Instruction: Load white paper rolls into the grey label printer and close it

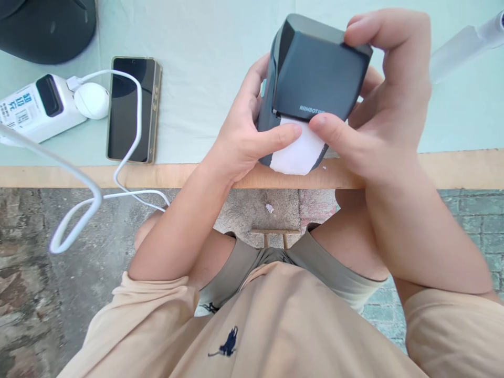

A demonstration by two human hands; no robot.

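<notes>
Both hands hold a dark label printer [318,73] marked NIIMBOT, over the table's front edge. My left hand [246,123] wraps round its left side, the thumb lying on a white paper strip [297,152] that sticks out of the printer's front slot. The strip's lower edge looks uneven. My right hand [381,100] grips the right side, with a finger at the far right corner and the thumb at the front edge beside the slot, by the paper. The fingers beneath the printer are partly hidden.
A phone [132,110] lies on the pale tablecloth [205,68], left of the printer. Beside it are a white power bank [43,107] and a looping white cable [84,220]. A black object [47,29] stands at the far left. A translucent item [464,50] is at the right.
</notes>
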